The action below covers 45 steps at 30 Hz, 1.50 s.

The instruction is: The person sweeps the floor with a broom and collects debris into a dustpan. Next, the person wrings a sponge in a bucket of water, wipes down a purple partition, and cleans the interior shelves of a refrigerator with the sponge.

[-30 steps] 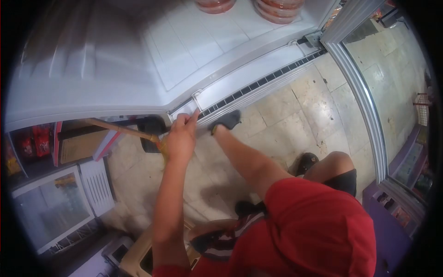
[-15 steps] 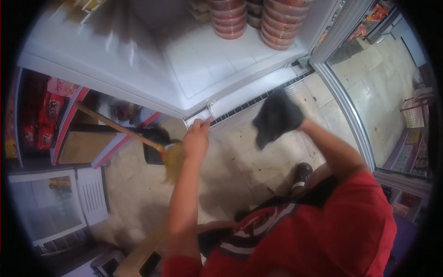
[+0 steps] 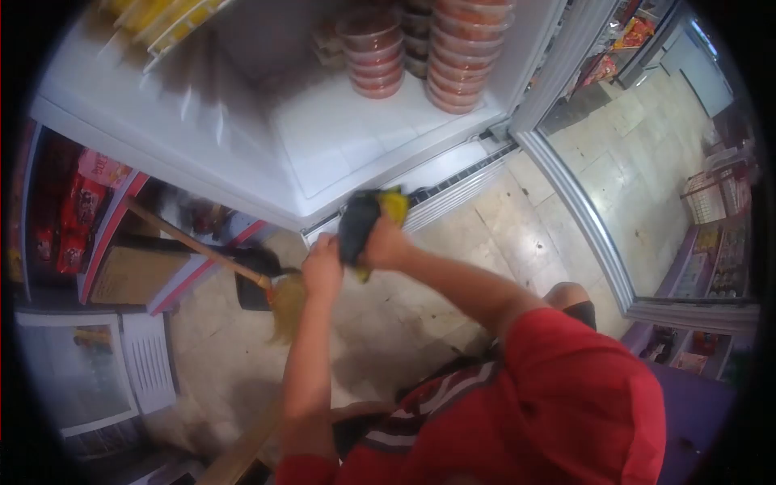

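Observation:
My right hand [image 3: 386,244] is closed around a dark grey and yellow cloth [image 3: 360,222], bunched up at the lower front trim [image 3: 457,182] of the open white fridge [image 3: 356,149]. Close beside it, my left hand [image 3: 324,263] has its fingers curled over the left end of that trim; the cloth partly hides the spot. Inside the fridge stand stacks of clear round tubs [image 3: 467,56] with reddish contents, on the white fridge floor.
The open fridge door [image 3: 578,214] stands to the right. A broom [image 3: 198,234] leans at the left by a cardboard box [image 3: 137,268] and shelves of red packets [image 3: 77,214]. A low glass-fronted unit [image 3: 73,372] is at lower left. A basket [image 3: 705,200] sits far right.
My right hand has swung left and inward with the cloth, up against my left hand, and the cloth's yellow side now shows. My left hand stays at the trim. The view has shifted slightly.

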Tool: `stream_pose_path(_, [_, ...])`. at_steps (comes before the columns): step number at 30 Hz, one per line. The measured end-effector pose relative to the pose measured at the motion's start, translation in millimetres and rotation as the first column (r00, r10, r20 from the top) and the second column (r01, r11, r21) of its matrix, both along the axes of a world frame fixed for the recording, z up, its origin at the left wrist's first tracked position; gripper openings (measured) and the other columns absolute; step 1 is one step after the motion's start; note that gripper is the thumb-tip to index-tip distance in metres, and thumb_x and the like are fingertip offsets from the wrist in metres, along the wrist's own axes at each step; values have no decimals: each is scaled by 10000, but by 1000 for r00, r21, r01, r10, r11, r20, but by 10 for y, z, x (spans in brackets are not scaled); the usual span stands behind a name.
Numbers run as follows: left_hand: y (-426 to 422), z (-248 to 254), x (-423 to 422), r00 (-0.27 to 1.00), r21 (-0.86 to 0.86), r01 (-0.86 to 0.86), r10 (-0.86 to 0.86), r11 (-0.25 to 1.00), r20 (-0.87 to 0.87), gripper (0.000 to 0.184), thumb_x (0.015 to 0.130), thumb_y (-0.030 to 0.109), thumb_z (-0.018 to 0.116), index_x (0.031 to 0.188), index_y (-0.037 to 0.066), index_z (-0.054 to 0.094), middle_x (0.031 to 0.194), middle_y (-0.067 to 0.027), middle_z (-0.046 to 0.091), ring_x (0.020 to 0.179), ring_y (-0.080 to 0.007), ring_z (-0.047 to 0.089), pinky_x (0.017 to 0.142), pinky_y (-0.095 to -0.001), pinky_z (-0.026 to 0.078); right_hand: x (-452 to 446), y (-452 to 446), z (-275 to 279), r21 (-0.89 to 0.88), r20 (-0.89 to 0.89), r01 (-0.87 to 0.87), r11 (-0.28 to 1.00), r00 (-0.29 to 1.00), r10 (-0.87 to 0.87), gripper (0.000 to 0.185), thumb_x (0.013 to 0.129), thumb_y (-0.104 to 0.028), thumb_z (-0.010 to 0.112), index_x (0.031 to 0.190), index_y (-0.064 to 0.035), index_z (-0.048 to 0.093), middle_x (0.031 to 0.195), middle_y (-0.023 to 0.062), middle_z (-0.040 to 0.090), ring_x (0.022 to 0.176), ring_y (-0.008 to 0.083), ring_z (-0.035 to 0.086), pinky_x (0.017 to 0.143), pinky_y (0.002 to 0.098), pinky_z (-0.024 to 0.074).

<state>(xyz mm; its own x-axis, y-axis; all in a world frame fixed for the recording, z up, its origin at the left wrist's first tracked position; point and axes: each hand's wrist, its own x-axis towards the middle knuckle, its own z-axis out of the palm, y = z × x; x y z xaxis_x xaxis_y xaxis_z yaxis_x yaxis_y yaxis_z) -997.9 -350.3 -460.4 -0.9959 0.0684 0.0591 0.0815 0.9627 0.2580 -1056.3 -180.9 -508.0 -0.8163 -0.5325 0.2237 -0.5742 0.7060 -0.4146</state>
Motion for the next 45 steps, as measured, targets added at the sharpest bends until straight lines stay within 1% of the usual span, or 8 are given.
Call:
stream_pose_path(7, [141,55,46,997,22,-67,67,998,-32,293,837,186,599,1128,156,614,994,-47,568,900,-267,587,743,-382,493,-667,1882,-131,137,-147,60,989,988,-39,541,770,-307,602,1253,-81,510,1285,166,480,1276,349,338,1057,539,201])
stream_pose_path(19, [101,63,63,996,65,-66,70,996,-60,286,831,168,594,1116,160,617,965,-44,561,875,-256,591,712,-381,504,-876,2093,225,415,-441,332,847,888,-132,230,701,-297,589,755,-83,652,836,140,613,866,341,535,673,514,391])
stream_pose_path(25, [110,59,74,994,91,-54,62,994,-88,267,830,170,588,1093,144,620,966,-49,565,876,-268,594,698,-393,506,-442,954,-170,70,-84,259,963,964,-253,280,713,-307,542,662,-38,602,698,180,563,752,366,545,628,503,395])
stream_pose_path(30, [73,-35,13,995,-41,-96,94,995,-41,271,828,171,586,1095,143,619,969,-54,568,873,-277,596,695,-400,502,-53,-90,227,-162,-446,-7,987,893,-67,199,769,-247,556,732,-56,598,752,154,573,691,299,545,601,416,434])
stream_pose_path(33, [146,87,-7,929,160,-347,315,924,195,250,855,135,503,1088,132,593,987,-77,562,921,-272,584,724,-409,506,-73,-42,345,-643,731,626,441,674,109,189,828,-241,548,868,-67,610,776,66,565,683,209,525,602,389,449])
stream_pose_path(35, [123,64,29,967,143,-244,228,959,116,256,847,150,528,1092,139,601,985,-69,564,906,-270,588,717,-405,504,-266,428,268,-615,782,749,246,539,312,223,853,-261,546,961,-74,603,833,35,572,743,170,529,641,368,459])
stream_pose_path(39, [77,25,52,996,85,-63,67,994,-50,273,832,178,574,1101,154,618,980,-50,566,884,-264,594,705,-393,501,-562,1916,1008,-820,544,547,170,836,-69,334,882,-344,556,1074,-74,602,982,34,637,897,146,594,769,314,470])
stream_pose_path(45, [64,8,65,996,96,-56,62,994,-63,273,838,175,567,1106,157,615,978,-43,563,908,-247,588,714,-384,506,-1271,2195,374,73,-333,547,834,801,-497,324,815,-274,572,1036,-39,602,1004,132,624,933,314,588,790,450,455])
